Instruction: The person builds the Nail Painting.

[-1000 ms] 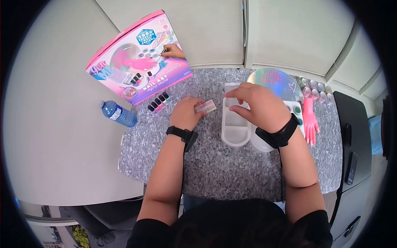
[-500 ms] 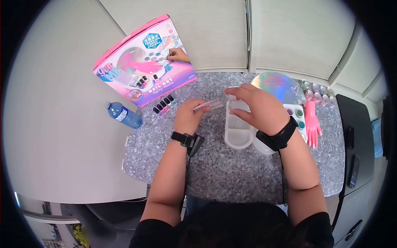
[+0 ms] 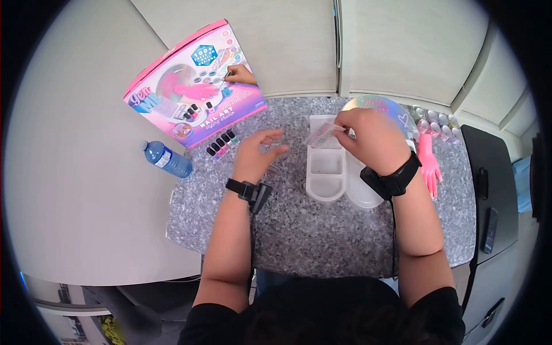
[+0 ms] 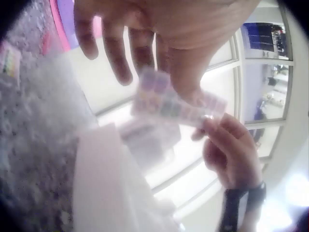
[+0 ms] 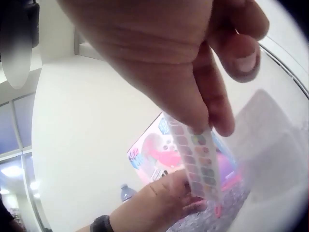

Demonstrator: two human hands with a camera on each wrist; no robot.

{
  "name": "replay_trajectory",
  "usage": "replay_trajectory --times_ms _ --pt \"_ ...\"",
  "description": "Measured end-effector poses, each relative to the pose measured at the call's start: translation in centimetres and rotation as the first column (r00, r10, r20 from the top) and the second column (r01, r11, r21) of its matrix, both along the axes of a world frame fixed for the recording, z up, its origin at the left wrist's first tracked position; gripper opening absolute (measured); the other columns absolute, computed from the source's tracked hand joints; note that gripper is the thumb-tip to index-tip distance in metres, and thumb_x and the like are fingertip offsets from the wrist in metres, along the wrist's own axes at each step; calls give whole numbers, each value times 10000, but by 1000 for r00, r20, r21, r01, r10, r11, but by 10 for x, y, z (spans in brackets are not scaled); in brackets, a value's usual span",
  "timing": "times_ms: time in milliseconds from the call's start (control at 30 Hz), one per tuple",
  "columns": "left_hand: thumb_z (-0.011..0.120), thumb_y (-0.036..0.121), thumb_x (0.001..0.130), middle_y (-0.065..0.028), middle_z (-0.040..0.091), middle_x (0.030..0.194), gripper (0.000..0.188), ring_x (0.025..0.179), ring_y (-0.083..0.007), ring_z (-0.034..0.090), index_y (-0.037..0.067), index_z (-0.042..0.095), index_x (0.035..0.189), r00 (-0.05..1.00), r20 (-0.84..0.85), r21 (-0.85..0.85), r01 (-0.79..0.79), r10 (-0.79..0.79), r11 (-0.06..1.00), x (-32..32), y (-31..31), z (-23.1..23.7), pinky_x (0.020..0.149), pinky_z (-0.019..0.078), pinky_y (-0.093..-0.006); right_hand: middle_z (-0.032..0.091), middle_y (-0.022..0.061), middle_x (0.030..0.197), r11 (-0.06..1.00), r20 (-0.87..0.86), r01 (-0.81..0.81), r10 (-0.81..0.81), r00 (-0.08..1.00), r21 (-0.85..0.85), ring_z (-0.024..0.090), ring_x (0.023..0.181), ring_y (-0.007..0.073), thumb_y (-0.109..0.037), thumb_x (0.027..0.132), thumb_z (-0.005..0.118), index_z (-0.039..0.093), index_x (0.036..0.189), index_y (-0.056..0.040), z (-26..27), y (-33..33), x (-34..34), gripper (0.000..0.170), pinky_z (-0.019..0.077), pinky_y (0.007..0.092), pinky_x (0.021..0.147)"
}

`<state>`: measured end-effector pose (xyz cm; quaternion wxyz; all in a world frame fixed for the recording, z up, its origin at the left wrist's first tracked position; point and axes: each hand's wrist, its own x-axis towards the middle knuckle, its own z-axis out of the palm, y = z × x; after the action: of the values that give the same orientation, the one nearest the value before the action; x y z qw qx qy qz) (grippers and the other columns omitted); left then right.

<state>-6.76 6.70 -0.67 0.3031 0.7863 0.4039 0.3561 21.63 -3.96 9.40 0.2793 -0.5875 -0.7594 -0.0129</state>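
- While the right hand (image 3: 374,138) pinches one end of it between thumb and fingers, the printed sheet (image 3: 323,134) is held above the worktop (image 3: 322,241), overlapping the far end of the white tray (image 3: 326,199) in the head view.
- Rows of small rounded shapes in pink, purple, green and orange cover the sheet, as the right wrist view shows.
- Near the sheet but apart from it in the head view, the left hand (image 3: 256,158) holds nothing; its thumb and fingers are spread wide.
- The tray shows a squarish compartment and a rounded one at its near end; just beside it on the right lies a pale rounded piece (image 3: 365,194), partly hidden by the right wrist.
- Beyond the left hand stands a row of black-capped polish bottles (image 3: 222,143), with a pink and purple box (image 3: 195,86) behind and a blue water bottle (image 3: 167,160) to the left.
- Past the right hand are a pink model hand (image 3: 428,161), a shiny round disc (image 3: 402,115) with a heart on it, and a cluster of pale-capped small bottles (image 3: 440,127).
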Motion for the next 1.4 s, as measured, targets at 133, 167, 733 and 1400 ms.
replay_trajectory --times_ms 133,167,733,1400 --pt "908 189 880 -71 803 1250 434 1067 -248 743 143 805 1299 943 -261 132 -177 206 975 -24 9 -1 971 578 -393 769 130 889 998 85 61 -62 994 12 761 841 359 -193 935 732 761 927 -63 -4 1 -1 133 600 498 734" --pt "908 189 880 -71 803 1250 434 1067 -248 743 143 805 1299 942 -263 134 -180 210 975 -25 9 -1 971 578 -393 769 130 889 998 82 58 -59 995 13 761 841 359 -193 935 732 761 927 -63 -7 2 -3 133 600 498 734" --pt "892 172 884 -85 790 1100 239 896 -247 756 122 811 1103 879 -447 -10 -190 165 982 -19 5 -5 819 592 -422 784 119 924 999 81 25 -22 996 -35 772 862 348 -214 965 727 789 971 -89 -26 16 -15 140 611 494 751" --pt "796 -42 956 -75 781 1049 298 934 -150 760 43 634 1192 898 398 -449 369 -188 814 -10 -11 25 808 610 -304 691 35 1008 933 48 -256 252 967 254 743 986 272 -162 893 752 760 1037 -132 -27 4 -52 148 615 421 769"
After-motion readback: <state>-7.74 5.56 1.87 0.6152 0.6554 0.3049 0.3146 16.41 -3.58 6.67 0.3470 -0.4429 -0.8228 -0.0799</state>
